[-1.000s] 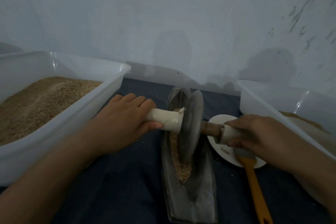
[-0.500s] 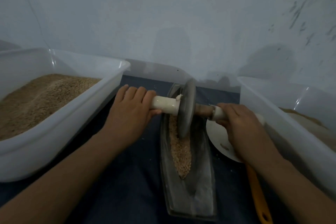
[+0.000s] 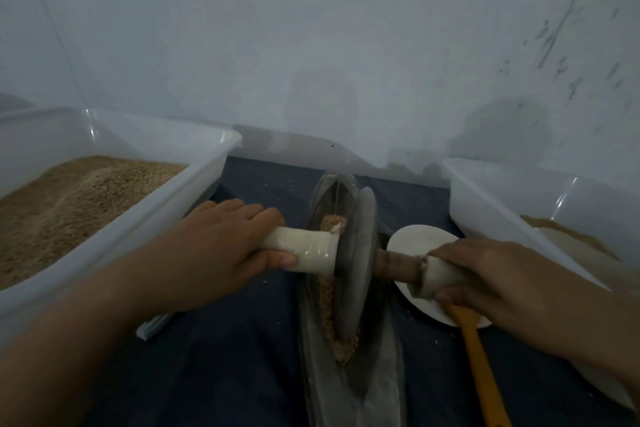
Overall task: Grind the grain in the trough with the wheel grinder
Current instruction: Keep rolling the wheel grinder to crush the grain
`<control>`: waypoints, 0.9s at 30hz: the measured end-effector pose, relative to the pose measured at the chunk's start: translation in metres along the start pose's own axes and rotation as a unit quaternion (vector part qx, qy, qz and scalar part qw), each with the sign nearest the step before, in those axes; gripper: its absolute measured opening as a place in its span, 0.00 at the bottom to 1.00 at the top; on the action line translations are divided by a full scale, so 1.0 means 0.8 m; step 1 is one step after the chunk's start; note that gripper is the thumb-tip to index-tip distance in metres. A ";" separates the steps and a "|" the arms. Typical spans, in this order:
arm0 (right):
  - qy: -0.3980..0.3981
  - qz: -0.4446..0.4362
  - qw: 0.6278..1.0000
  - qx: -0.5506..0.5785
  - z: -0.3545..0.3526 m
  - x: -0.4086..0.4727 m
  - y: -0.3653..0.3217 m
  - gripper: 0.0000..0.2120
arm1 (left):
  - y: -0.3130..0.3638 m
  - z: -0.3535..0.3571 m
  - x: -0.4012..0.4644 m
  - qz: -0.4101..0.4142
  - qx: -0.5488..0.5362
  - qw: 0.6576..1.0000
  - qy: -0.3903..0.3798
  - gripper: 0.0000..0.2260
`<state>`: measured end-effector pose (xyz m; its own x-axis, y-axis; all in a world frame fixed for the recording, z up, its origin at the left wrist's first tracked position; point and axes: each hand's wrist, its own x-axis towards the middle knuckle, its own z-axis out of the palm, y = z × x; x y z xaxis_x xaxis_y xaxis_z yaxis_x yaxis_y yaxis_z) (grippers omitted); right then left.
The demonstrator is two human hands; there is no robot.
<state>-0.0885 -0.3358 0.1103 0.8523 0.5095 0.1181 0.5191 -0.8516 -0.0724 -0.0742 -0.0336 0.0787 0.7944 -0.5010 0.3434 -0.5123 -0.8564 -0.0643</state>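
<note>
We have the wheel grinder (image 3: 356,263) standing on edge in the long narrow trough (image 3: 374,388), its disc sitting about the middle of the channel, and the grain (image 3: 334,308) lies in a thin brown line along the trough floor, showing mostly on the left of the disc and piling a little at both ends of the line.

The risks from here, as we judge them: our two sides of the axle are not level, the right end sits lower and nearer to us, so uneven pressure could tilt the disc against the trough wall and let it climb out or throw grain over the rim onto the dark cloth (image 3: 235,367), where a few pale specks already lie. The trough is slim and looks unfixed, so a hard sideways shove could skid or tip it. On the right, the white plate (image 3: 415,243) and the orange spatula handle (image 3: 481,367) sit just beside our grip, and a long stroke could knock them.

Our left hand (image 3: 214,253) comes in from the lower left, palm down, fingers wrapped over the pale left handle (image 3: 304,246) with the thumb underneath. Our right hand (image 3: 502,281) reaches in from the right edge, fingers clenched round the pale right handle (image 3: 440,274), knuckles up, just above the plate. Two white tubs flank us, the left tub (image 3: 145,236) heaped with grain.
</note>
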 end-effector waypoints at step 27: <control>0.207 -0.079 0.968 -0.113 0.057 0.034 -0.006 0.24 | -0.011 0.021 0.014 -0.006 -0.036 0.999 0.021 0.34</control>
<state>-0.0644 -0.3123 0.0687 0.6401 0.5828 0.5006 0.5738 -0.7960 0.1929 -0.0555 -0.0337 0.0677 0.7875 -0.4836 0.3820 -0.5261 -0.8504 0.0080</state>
